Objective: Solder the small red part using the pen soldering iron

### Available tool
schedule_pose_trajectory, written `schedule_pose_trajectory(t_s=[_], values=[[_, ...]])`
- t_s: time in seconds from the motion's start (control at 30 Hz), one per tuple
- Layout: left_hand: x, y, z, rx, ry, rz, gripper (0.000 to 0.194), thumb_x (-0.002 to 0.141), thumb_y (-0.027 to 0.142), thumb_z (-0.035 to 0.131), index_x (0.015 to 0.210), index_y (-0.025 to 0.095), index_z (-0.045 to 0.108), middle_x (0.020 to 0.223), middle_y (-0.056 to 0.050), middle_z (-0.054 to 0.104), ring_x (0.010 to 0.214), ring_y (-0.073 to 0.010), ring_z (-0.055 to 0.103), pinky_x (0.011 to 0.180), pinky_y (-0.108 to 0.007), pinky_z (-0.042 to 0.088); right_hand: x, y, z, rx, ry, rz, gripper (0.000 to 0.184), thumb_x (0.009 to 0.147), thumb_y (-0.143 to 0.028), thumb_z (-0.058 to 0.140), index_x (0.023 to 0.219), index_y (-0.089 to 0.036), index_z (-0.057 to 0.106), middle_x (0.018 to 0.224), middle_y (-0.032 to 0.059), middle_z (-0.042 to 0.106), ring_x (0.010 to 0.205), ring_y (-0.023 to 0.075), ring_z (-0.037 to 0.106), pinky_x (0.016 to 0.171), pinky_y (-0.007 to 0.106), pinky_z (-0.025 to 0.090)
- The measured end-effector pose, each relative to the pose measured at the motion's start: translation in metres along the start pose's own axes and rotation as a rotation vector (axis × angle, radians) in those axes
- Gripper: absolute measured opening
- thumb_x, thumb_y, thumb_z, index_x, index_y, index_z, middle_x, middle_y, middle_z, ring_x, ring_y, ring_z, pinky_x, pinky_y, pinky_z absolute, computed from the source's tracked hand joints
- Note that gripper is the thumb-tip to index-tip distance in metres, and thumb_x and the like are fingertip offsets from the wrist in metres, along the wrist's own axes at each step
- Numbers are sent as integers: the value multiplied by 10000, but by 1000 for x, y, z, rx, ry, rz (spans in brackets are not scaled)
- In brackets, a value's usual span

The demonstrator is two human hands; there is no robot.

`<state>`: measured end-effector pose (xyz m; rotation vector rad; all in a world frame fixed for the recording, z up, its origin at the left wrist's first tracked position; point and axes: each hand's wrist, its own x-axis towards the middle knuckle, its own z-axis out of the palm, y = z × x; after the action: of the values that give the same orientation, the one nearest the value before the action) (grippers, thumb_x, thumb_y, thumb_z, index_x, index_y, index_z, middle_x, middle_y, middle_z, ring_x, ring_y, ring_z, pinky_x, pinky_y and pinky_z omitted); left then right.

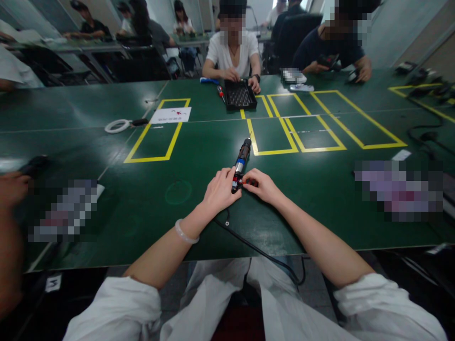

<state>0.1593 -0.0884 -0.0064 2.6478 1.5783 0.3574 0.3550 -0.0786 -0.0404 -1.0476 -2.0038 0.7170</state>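
Two bare hands at a green worktable, seen from above. The left hand (218, 190) lies over the rear part of an electric screwdriver (242, 158), its fingers closed upon the body; a pale bracelet (182, 233) encircles the wrist. The right hand (263, 185), just beside it, pinches a small red-and-dark item (251, 182) between thumb and fingers, close against the tool's rear end; the grip partly hides this piece. The screwdriver rests near the middle of the table (305, 189), its thin bit directed away from the person, a blue band and a silver section on its barrel. Below the left hand, a black cable (256, 248) crosses the near table edge, with a small metal ring (227, 223) beside it. Beyond the tool, yellow tape (277, 152) outlines rectangles on the surface. Farther left, a sheet of paper (170, 115) overlaps one outline, near a white loop (117, 126). At the far side, a co-worker in a white top (232, 52) has both hands at a black tray (241, 105), beside which lies a red-handled screwdriver (221, 93)
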Motion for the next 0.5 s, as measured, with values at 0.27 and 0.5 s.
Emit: schedule_pose_trajectory(t_s=[0.27,0.5], values=[[0,1,1,25,-4,6,663,862,385,552,1452,141,371,1326,-146,495,1143,-289,500,922,-384,479,0,-3,2,-10,50,23,73,867,-168,632,905,-196,688,885,39,621,742,155,577,716,284,462],[4,8,-2,65,-18,-22,629,919,509,510,1419,141,414,1270,-163,519,1126,-301,512,918,-395,456,0,-7,3,34,98,86,110,883,-240,598,949,-195,673,835,24,671,670,146,569,664,278,451]])
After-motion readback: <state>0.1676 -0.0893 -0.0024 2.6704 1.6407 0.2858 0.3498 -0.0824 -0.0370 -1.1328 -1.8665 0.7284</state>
